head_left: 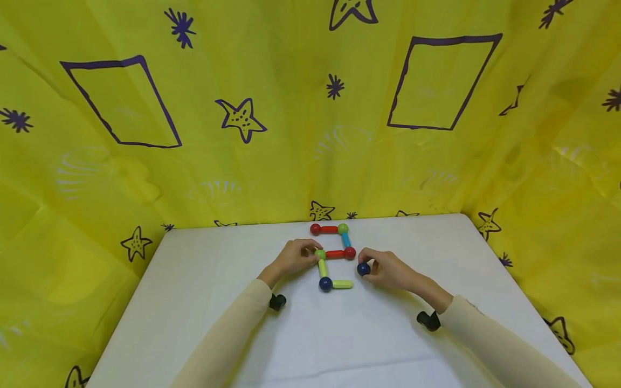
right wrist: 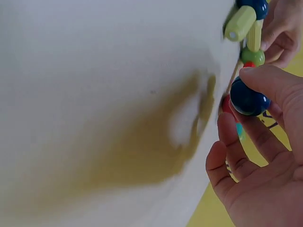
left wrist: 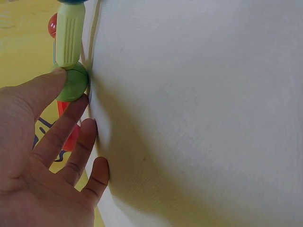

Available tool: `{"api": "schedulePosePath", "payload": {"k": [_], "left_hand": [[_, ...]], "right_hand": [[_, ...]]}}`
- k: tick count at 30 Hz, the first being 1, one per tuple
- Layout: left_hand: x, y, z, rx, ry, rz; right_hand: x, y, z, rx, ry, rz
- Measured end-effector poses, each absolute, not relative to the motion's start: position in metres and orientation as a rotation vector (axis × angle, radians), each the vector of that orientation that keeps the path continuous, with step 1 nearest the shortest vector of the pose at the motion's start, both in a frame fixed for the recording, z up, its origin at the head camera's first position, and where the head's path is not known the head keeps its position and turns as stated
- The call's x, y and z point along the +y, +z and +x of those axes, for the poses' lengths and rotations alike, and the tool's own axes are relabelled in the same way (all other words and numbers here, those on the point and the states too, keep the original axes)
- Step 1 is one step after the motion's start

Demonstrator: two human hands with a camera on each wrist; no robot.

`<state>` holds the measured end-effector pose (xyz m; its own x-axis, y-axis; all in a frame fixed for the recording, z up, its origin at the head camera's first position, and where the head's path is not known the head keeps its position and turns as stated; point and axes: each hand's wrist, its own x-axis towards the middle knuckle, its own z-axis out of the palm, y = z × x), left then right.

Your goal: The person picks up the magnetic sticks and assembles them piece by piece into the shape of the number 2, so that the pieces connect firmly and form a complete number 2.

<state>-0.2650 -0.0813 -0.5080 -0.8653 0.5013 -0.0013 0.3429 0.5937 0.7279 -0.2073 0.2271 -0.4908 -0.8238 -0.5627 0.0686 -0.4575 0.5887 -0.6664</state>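
A chain of coloured balls and rods lies on the white table. My left hand [head_left: 296, 257] pinches its green ball [left wrist: 75, 83] between thumb and index finger. From that ball a red rod [head_left: 335, 254] runs right to a red ball [head_left: 350, 253], and a yellow-green rod [head_left: 323, 268] runs to a dark blue ball [head_left: 325, 284]. Another yellow-green rod [head_left: 342, 284] sticks out rightward from the blue ball, its outer end bare. My right hand [head_left: 388, 269] holds a separate dark blue ball [right wrist: 249, 97] by thumb and fingertips, right of that bare end and apart from it.
Beyond the hands the chain goes on with a blue rod [head_left: 345, 240], another green ball [head_left: 343, 229], a red rod [head_left: 329, 229] and a red ball [head_left: 315, 229] near the table's back edge. Yellow patterned cloth [head_left: 291, 161] surrounds the white table [head_left: 194, 302].
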Motion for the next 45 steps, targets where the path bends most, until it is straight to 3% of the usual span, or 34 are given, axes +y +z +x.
{"api": "schedulePosePath", "payload": {"k": [25, 45], "left_hand": [[-0.083, -0.503, -0.262, 2.632, 1.112, 0.746], [-0.044, -0.483, -0.228, 2.805, 0.827, 1.056]], "right_hand": [[0.223, -0.506, -0.188, 2.637, -1.107, -0.879], [0.227, -0.506, -0.188, 2.642, -1.099, -0.867]]}}
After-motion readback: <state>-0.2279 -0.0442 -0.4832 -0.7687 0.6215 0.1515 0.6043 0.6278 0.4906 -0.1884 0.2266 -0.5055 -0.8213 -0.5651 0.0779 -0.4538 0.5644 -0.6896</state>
